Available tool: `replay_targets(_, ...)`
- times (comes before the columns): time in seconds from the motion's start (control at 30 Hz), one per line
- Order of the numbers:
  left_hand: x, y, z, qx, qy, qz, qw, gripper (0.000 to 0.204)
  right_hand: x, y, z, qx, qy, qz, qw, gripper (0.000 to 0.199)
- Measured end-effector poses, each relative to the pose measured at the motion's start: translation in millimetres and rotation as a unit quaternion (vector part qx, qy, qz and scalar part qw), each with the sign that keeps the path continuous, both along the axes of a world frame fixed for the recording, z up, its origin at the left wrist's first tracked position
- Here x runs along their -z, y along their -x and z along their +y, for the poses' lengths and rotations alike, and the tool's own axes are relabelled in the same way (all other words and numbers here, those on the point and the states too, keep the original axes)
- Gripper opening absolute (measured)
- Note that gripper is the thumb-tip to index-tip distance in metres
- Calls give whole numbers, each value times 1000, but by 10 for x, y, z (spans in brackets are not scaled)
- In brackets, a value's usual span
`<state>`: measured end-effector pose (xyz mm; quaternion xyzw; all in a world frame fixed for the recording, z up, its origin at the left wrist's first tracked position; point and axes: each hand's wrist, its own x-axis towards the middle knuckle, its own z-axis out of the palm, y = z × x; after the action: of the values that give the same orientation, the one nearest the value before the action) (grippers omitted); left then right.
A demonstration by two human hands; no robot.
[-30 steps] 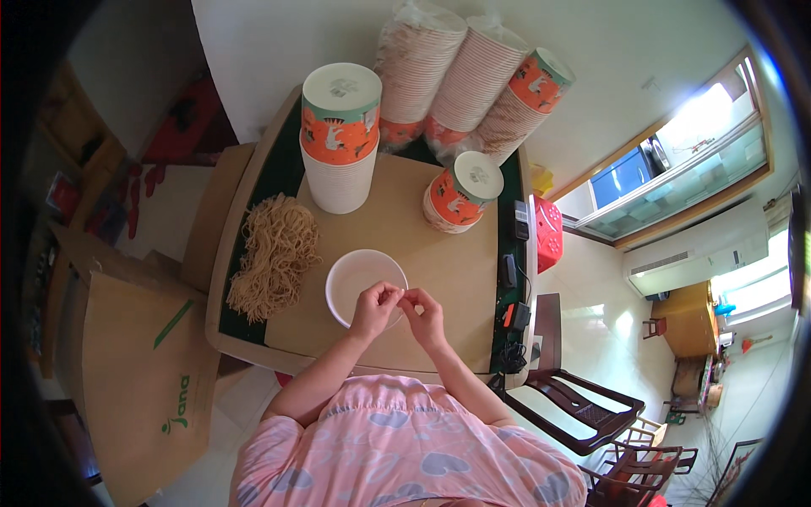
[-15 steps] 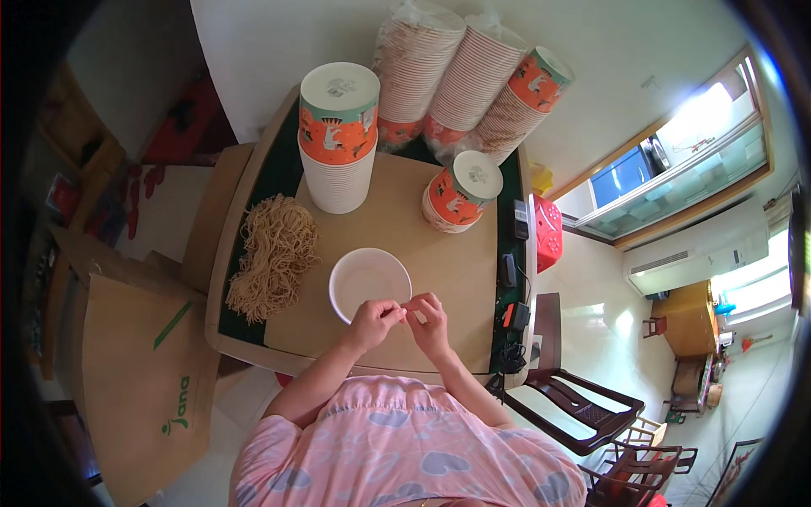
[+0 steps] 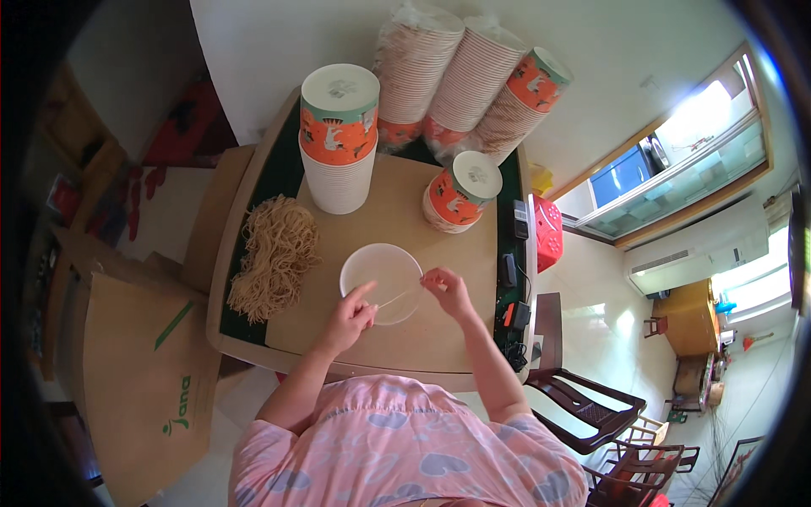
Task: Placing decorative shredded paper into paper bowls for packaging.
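Strand (image 3: 395, 298): single, very thin, pale, drawn nearly straight between the two hands, slanting up to the right across the near side of a round white bowl (image 3: 380, 264) on the worktop (image 3: 405, 353). Left hand (image 3: 345, 324) closed on one end, forefinger extended over the bowl; exact finger contact too small to tell. Right hand (image 3: 449, 291) pinched on the other end, beside the bowl's right rim.

Against half a second ago: hands then together at the near rim, now well apart; bowl slightly further right; tan strand bundle (image 3: 272, 260) unmoved.
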<state>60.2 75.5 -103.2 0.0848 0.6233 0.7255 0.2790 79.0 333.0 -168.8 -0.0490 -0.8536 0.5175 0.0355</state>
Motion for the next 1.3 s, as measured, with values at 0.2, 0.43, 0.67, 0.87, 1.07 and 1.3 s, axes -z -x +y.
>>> replay_targets(0.2,19,65,-56,71,-40,-93,992,27,-175,694,267,-73,-23,-12,997,10)
replay_targets(0.43,40,148,26,23,-158,-110,981,23,-243,948,77,35,-138,146,979,20)
replay_targets(0.67,91,462,-233,-107,-206,-89,969,24,-645,47,-707,-115,-244,-93,959,25)
replay_targets(0.87,97,498,-221,-89,-216,-103,967,26,-438,-59,-324,-46,-222,-38,973,25)
replay_targets(1.07,73,258,45,-28,-231,-140,962,28,-502,-188,-883,-53,140,-106,983,30)
replay_targets(1.3,150,297,-56,-87,-117,-3,989,25,-179,-343,-1067,-8,300,-87,950,21)
